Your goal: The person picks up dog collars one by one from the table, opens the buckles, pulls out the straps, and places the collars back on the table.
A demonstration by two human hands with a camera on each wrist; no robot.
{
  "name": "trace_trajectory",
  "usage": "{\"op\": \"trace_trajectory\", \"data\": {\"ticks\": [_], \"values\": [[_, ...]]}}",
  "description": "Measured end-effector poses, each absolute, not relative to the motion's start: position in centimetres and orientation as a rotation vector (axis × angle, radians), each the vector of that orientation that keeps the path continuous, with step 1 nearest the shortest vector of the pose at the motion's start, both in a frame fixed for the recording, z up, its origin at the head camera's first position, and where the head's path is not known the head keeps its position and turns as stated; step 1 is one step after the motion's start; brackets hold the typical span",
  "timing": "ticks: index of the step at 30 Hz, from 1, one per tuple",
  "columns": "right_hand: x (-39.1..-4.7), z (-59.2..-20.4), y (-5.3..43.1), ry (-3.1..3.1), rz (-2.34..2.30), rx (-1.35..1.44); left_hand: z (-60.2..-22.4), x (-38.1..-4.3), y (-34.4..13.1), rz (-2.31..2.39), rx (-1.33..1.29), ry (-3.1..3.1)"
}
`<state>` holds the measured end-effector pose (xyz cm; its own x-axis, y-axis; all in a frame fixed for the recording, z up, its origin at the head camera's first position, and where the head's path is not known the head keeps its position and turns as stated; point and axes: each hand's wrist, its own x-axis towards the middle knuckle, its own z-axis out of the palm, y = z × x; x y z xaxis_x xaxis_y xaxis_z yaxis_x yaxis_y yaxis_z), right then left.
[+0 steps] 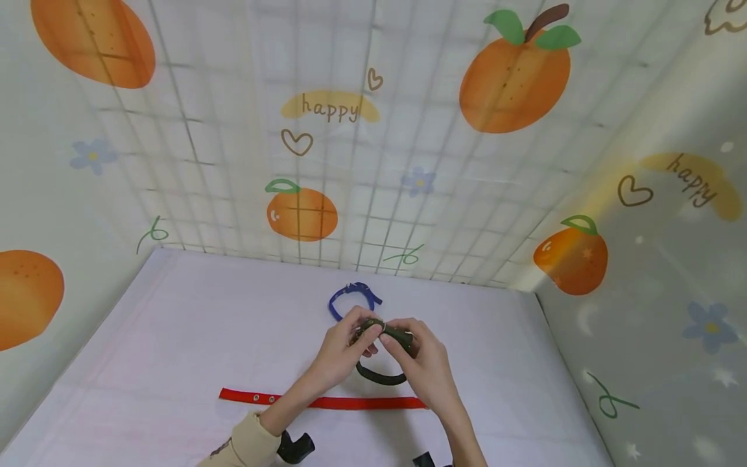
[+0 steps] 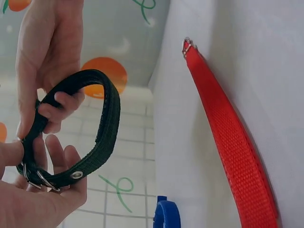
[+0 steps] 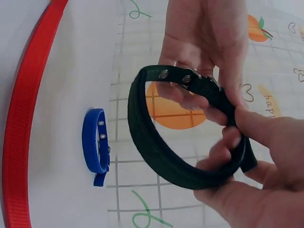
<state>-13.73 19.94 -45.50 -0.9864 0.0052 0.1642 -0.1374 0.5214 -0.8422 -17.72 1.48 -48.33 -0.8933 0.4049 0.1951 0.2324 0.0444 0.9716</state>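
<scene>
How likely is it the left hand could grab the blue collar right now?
Probably not: the left hand holds the dark green collar, though the blue collar lies just ahead of it.

strap (image 1: 367, 403) nearside, blue collar (image 1: 334, 309) beyond, room rightward

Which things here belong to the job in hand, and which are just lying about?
In the job:
dark green collar, held up by both hands
left hand and right hand, fingers on its band

Lying about, for now (may be part of the same set):
blue collar, in a loop on the table
red strap, stretched out on the table
</scene>
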Motion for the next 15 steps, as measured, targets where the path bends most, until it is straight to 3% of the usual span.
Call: {"op": "trace_trajectory", "data": {"ticks": [15], "values": [[-13.32,-44.74,19.83,-2.57,1.445,0.159,-47.7,-16.92,1.63,2.074,0.655,2.082]]}}
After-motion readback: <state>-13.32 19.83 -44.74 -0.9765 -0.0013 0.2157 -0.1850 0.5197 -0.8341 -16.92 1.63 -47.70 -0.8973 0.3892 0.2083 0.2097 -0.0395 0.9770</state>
